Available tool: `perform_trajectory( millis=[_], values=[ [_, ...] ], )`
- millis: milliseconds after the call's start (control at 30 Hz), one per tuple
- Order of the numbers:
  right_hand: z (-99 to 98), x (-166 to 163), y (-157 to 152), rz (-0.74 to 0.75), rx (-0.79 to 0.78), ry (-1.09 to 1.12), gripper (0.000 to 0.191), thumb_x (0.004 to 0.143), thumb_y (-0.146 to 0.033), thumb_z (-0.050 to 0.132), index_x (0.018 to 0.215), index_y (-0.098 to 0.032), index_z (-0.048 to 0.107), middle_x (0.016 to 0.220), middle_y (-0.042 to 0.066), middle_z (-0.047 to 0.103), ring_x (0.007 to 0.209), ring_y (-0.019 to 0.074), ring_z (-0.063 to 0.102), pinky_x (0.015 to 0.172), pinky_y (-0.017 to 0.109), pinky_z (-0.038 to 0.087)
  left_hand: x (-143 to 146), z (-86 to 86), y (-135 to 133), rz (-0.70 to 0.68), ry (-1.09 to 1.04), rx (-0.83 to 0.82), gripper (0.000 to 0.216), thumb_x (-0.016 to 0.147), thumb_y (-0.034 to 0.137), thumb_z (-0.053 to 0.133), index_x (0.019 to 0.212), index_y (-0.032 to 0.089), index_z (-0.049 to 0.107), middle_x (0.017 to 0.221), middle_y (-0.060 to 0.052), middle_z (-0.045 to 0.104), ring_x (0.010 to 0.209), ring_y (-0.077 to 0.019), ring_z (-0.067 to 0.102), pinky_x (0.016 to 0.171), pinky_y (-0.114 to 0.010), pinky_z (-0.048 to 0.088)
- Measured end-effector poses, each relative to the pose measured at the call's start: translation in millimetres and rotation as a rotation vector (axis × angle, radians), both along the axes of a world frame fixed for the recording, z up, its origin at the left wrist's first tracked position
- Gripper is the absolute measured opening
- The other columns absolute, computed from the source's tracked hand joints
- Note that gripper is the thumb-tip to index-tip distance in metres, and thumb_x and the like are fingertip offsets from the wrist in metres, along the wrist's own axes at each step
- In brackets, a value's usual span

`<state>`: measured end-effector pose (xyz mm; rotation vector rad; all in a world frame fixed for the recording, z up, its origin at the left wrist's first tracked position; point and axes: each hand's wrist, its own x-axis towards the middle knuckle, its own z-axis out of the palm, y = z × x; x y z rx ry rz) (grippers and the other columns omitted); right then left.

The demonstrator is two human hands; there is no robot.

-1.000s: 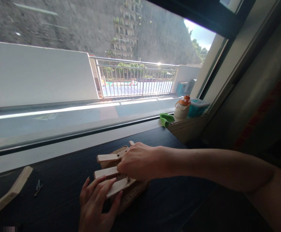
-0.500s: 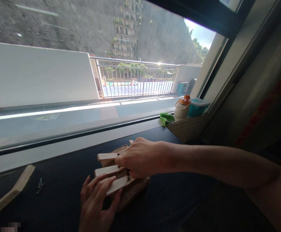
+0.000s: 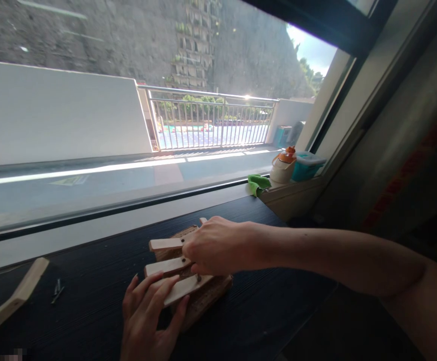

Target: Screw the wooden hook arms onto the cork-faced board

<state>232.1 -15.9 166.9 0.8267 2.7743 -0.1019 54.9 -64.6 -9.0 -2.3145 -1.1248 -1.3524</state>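
Observation:
Several pale bent wooden strips lie side by side across a rough brown wooden board (image 3: 207, 303) on the dark table. My left hand (image 3: 149, 313) grips the nearest strip (image 3: 183, 290), fingers on top and thumb at its near edge. A dark screw (image 3: 198, 277) stands in that strip. Over the strips' right part, my right hand (image 3: 218, 248) is closed with curled fingers; whatever it holds is hidden. Beside it are the middle strip (image 3: 164, 266) and the far strip (image 3: 166, 244), both with dark screw heads.
On the table's left lie another bent wooden strip (image 3: 15, 298) and a few loose screws (image 3: 57, 291). A green cloth (image 3: 258, 185), a cream bottle with an orange lid (image 3: 282, 168) and a teal box (image 3: 305, 167) stand along the sill. The window (image 3: 90, 125) borders the table's far side.
My right hand has turned slightly at the wrist and its fingers have shifted, showing more of the screw in the nearest strip. My left hand keeps its grip. The view has shifted a little.

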Motion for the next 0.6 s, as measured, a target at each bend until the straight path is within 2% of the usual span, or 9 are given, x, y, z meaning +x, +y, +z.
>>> perform_trajectory(
  millis=[133, 233, 333, 433, 600],
  values=[
    [3.4, 2.7, -0.3, 0.021, 0.053, 0.010, 0.022, 0.084, -0.028, 0.052, 0.096, -0.014, 0.065, 0.085, 0.011, 0.070, 0.088, 0.0272, 0.065, 0.061, 0.034, 0.044, 1.1, 0.5, 0.5, 0.011, 0.003, 0.008, 0.030, 0.074, 0.020, 0.068, 0.103, 0.019, 0.059, 0.090, -0.007, 0.071, 0.096, -0.0242, 0.060, 0.104, -0.051, 0.033],
    [10.1, 2.9, -4.0, 0.071, 0.023, 0.007, 0.019, 0.084, -0.021, 0.049, 0.093, -0.015, 0.065, 0.085, 0.009, 0.070, 0.083, 0.0240, 0.065, 0.057, 0.031, 0.041, 1.0, 0.8, 0.0, 0.009, 0.001, 0.008, 0.030, 0.074, 0.021, 0.068, 0.102, 0.018, 0.060, 0.091, -0.007, 0.071, 0.096, -0.0241, 0.060, 0.104, -0.051, 0.033],
    [14.0, 0.5, -8.3, 0.087, -0.022, -0.030, 0.014, 0.081, -0.012, 0.051, 0.083, -0.014, 0.064, 0.086, 0.007, 0.069, 0.084, 0.0222, 0.065, 0.060, 0.031, 0.042, -0.4, 0.3, -0.7, 0.000, 0.005, 0.000, 0.030, 0.074, 0.020, 0.068, 0.103, 0.017, 0.060, 0.092, -0.008, 0.071, 0.096, -0.0242, 0.059, 0.104, -0.051, 0.032],
    [12.1, -1.9, -9.0, 0.034, -0.039, -0.070, 0.013, 0.082, -0.008, 0.051, 0.083, -0.013, 0.063, 0.091, 0.007, 0.069, 0.088, 0.0224, 0.064, 0.067, 0.033, 0.044, -1.5, -0.6, -0.9, -0.005, 0.013, -0.005, 0.029, 0.074, 0.020, 0.068, 0.103, 0.017, 0.060, 0.091, -0.008, 0.071, 0.097, -0.0250, 0.059, 0.103, -0.053, 0.033],
    [1.3, 2.0, -2.2, 0.025, -0.029, -0.004, 0.019, 0.088, -0.020, 0.049, 0.091, -0.011, 0.065, 0.096, 0.010, 0.069, 0.096, 0.0247, 0.063, 0.071, 0.033, 0.044, -0.4, -0.7, 0.3, -0.002, 0.017, -0.008, 0.030, 0.074, 0.020, 0.068, 0.103, 0.017, 0.060, 0.091, -0.008, 0.070, 0.098, -0.0254, 0.058, 0.101, -0.054, 0.034]
  ],
)
